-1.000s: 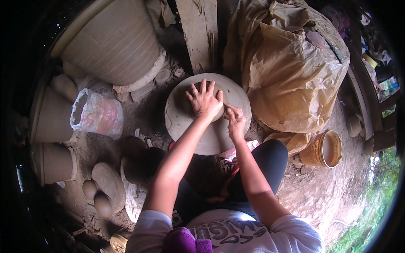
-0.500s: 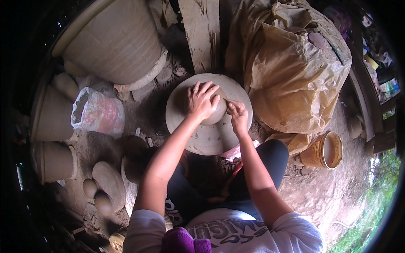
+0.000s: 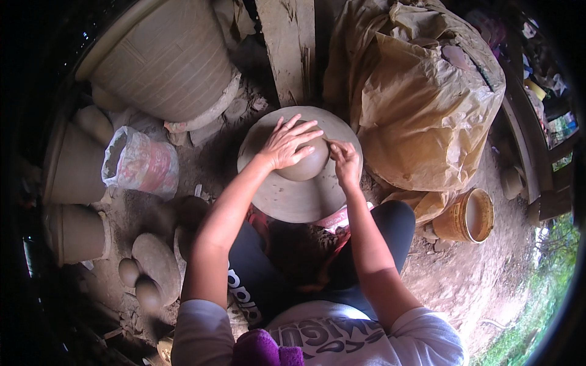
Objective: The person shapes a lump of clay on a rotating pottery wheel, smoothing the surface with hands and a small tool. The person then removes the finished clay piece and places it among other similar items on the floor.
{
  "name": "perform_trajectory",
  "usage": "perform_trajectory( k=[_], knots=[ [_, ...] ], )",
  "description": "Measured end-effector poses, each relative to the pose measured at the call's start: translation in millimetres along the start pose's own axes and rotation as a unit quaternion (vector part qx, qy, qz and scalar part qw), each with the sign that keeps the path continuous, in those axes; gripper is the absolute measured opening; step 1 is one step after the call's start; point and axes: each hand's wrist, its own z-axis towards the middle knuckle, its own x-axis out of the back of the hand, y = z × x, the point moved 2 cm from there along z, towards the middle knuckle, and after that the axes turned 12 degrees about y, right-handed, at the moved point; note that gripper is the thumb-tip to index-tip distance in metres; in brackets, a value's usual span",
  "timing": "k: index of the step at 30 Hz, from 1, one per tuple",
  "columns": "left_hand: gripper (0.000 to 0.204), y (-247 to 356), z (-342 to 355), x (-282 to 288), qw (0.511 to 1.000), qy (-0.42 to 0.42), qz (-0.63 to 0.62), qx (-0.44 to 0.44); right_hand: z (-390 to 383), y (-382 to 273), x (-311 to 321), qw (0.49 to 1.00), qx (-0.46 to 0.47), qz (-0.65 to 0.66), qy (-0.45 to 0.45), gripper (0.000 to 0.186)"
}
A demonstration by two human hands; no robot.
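A rounded grey-brown clay piece (image 3: 310, 168) sits on the round potter's wheel (image 3: 299, 204) before me. My left hand (image 3: 288, 145) lies over the top left of the clay with its fingers spread. At the clay's right side my right hand (image 3: 345, 163) is closed in a pinch. From its fingertips a small thin tool (image 3: 327, 141) points left, its tip at or close to the clay's edge. Most of the tool is hidden by the fingers, and my left hand covers part of the clay.
Large clay pots (image 3: 171, 67) stand at the left, near a white-and-red sack (image 3: 143, 161). A big plastic-covered mound (image 3: 421, 110) rises right of the wheel. Below it is a yellowish bucket (image 3: 467, 215). A wooden plank (image 3: 289, 55) stands behind the wheel.
My left hand has shifted slightly left and its fingers have turned further right across the clay. My right hand stays nearly in place with the tool at the clay's right side.
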Motion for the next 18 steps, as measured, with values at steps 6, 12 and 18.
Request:
perform_trajectory(
  k=[6, 12, 18],
  knots=[
    [0.042, 12.9, -8.4, -48.3, 0.963, 0.122, 0.083, 0.224, -10.9, 3.1, 5.6, 1.0, -0.01, -0.028, 0.007, 0.013],
    [0.05, 42.2, 15.7, -38.0, 0.878, 0.135, 0.083, 0.452, -37.4, 0.1, 8.0, 0.998, -0.021, -0.064, 0.017, 0.015],
    [0.04, 8.8, 13.4, -5.8, 0.998, 0.059, -0.007, 0.039, -9.4, -2.9, 4.6, 0.997, 0.034, -0.066, 0.017, 0.013]
  ],
)
